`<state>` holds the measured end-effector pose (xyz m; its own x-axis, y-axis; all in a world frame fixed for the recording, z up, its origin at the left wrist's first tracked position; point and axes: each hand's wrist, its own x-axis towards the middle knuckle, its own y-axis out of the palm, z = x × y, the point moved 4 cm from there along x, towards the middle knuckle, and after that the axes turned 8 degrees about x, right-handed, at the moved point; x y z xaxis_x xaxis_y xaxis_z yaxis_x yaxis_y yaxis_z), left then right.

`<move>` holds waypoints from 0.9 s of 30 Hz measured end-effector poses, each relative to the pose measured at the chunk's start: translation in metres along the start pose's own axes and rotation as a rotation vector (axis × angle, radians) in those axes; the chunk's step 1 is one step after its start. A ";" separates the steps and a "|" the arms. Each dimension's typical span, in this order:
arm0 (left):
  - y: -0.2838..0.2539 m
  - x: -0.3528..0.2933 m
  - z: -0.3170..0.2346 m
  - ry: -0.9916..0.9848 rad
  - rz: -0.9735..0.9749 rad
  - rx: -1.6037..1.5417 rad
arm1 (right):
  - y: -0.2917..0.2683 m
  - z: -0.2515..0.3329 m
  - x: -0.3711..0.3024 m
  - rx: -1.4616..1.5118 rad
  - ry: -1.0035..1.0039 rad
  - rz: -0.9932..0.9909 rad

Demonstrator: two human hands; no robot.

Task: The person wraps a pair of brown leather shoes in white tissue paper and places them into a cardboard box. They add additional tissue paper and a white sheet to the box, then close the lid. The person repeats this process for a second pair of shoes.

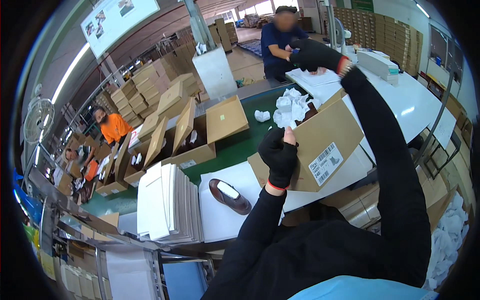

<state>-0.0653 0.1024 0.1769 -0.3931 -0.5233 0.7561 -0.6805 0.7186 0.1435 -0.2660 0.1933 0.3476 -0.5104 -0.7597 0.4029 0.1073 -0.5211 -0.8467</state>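
Observation:
My left hand (280,157), in a black glove with the thumb tip bare, grips the near edge of a tilted brown cardboard shoe box (327,150) with a white label on its side. Part of a brown shoe (308,114) shows at the box's far edge, beside crumpled white paper (292,106). My right hand (317,55), also gloved, reaches far forward over the white table. Its fingers look curled, with a small bluish thing at their tips that is too small to name. A single brown shoe (230,196) with white stuffing lies on white paper to the left.
A stack of white sheets (167,202) stands left of the single shoe. Several open shoe boxes (195,152) line the green conveyor (230,162). A co-worker in dark blue (282,40) stands across, hands close to my right hand. Another in orange (115,127) is farther left.

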 end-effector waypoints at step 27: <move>0.164 -0.152 0.195 -0.473 1.068 0.584 | 0.339 -0.100 -0.301 0.599 0.232 0.102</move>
<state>-0.2375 0.2101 -0.0385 -0.9998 -0.0173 0.0100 -0.0187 0.6356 -0.7718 -0.1615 0.2839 -0.0953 -0.6367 -0.7478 0.1884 0.5875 -0.6286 -0.5096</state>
